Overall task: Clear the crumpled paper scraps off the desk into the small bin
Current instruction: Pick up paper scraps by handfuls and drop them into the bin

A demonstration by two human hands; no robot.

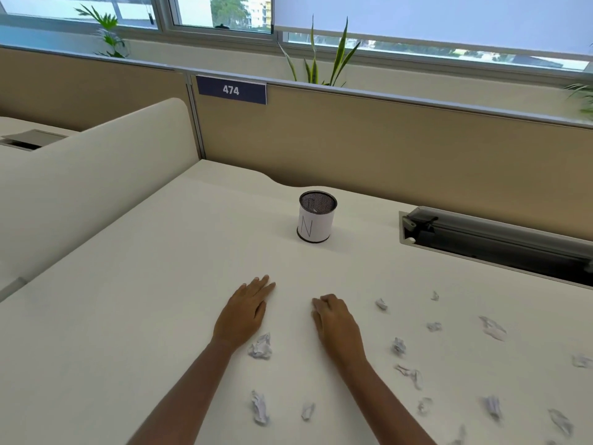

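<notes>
Paper scraps [260, 346] scattered near-side; bin [316, 217] upright further back. Left hand [245, 311] flat, empty. Right hand [335, 319] curled on desk [144, 268], contents unclear.

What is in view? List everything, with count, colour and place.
Scraps: about fourteen, white, strewn over the near and right desk; some blurred.
Bin: one, black mesh wrapped in white paper, mid-desk, beyond the hands.
Desk: one, cream.
Cable slot: one, dark, open, far right of the desk.
Divider: one, cream, along the left edge.
Partition: one, tan, behind the desk.
Sign: one, navy, reads 474, on the partition.
Plants: three, green, behind the partition.
Left hand: flat on the desk, empty.
Right hand: on the desk, fingers curled; contents unclear.
</notes>
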